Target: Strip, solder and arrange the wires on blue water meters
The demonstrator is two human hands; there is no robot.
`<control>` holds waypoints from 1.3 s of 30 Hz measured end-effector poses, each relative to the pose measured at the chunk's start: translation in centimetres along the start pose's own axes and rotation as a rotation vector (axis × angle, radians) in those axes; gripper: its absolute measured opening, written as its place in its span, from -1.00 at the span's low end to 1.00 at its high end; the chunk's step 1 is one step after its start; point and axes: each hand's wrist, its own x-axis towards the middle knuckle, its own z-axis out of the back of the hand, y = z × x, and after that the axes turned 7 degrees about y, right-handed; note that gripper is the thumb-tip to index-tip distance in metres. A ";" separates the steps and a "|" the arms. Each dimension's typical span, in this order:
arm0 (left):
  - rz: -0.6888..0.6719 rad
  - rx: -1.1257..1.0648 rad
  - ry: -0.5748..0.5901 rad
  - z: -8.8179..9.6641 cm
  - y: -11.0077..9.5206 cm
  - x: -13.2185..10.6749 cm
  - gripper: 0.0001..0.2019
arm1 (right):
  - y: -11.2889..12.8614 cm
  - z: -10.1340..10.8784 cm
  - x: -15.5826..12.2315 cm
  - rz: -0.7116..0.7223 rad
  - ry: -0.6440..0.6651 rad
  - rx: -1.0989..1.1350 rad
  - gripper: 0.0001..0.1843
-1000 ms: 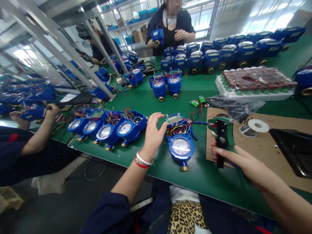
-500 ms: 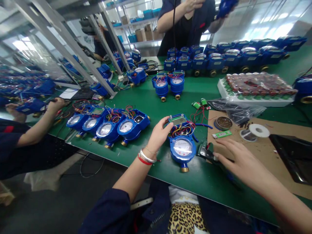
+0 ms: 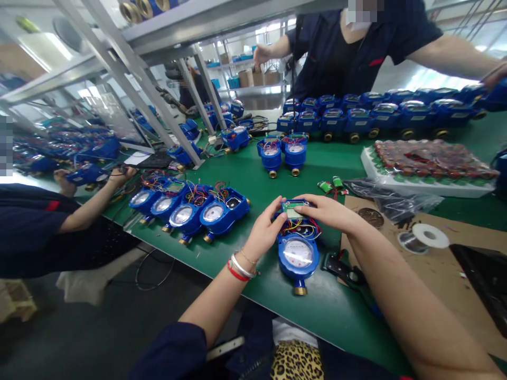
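A blue water meter (image 3: 299,258) with a round clear dial and a brass fitting lies in front of me, coloured wires spilling from its open upper part. Above those wires sits a circuit board (image 3: 292,212) with a small display. My left hand (image 3: 262,232) is closed on the board's left edge. From the other side my right hand (image 3: 328,211) grips the same board, its thumb over the display and its fingers along the far edge. Below my right forearm lies a dark-handled hand tool (image 3: 343,269), partly hidden by the arm.
Several open water meters (image 3: 184,215) stand to the left. Green batteries (image 3: 325,187), a plastic bag (image 3: 396,198), a solder spool (image 3: 430,235) and a battery tray (image 3: 443,186) are at right. Co-workers sit at left and stand across the table (image 3: 237,253).
My right hand has moved left from beside the hand tool onto the circuit board. The co-worker opposite has spread both arms. The view has shifted slightly.
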 end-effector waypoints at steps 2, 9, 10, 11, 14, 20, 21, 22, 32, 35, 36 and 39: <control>-0.036 0.034 0.017 0.0 -0.5 -0.1 -0.52 | 0.3 -0.3 -0.4 0.006 -0.058 0.001 -0.60; -0.121 0.024 -0.024 -1.0 -1.9 -0.1 -0.51 | 0.4 -0.8 -0.5 0.113 -0.235 0.037 -0.64; -0.120 -0.018 -0.035 -1.3 -2.0 0.0 -0.50 | 0.4 -0.9 -0.5 0.120 -0.256 0.051 -0.67; -0.116 -0.062 -0.051 -1.5 -2.1 0.0 -0.49 | 0.4 -0.9 -0.4 0.127 -0.283 0.067 -0.70; -0.046 -0.172 -0.156 -2.0 -2.5 0.0 -0.47 | 0.6 -1.2 -0.3 0.149 -0.414 0.113 -0.76; 0.193 -0.337 -0.191 -2.4 -3.4 0.1 -0.62 | 1.5 -1.8 -0.6 0.202 -0.589 0.109 -0.77; 0.204 -0.357 -0.169 -2.4 -3.5 0.2 -0.63 | 1.5 -1.9 -0.6 0.205 -0.587 0.108 -0.77; 0.208 -0.365 -0.156 -2.3 -3.6 0.2 -0.63 | 1.6 -2.0 -0.6 0.203 -0.586 0.106 -0.77; 0.214 -0.264 -0.122 -1.7 -3.3 0.5 -0.68 | 1.8 -2.3 -0.5 0.150 -0.630 0.116 -0.79; 0.200 -0.277 -0.158 -1.8 -3.4 0.5 -0.72 | 1.8 -2.4 -0.5 0.106 -0.670 0.126 -0.79; 0.200 -0.302 -0.166 -1.8 -3.5 0.5 -0.73 | 1.7 -2.4 -0.5 0.096 -0.680 0.134 -0.79; 0.214 -0.383 -0.188 -2.0 -3.9 0.7 -0.70 | 1.8 -2.4 -0.5 0.086 -0.701 0.149 -0.79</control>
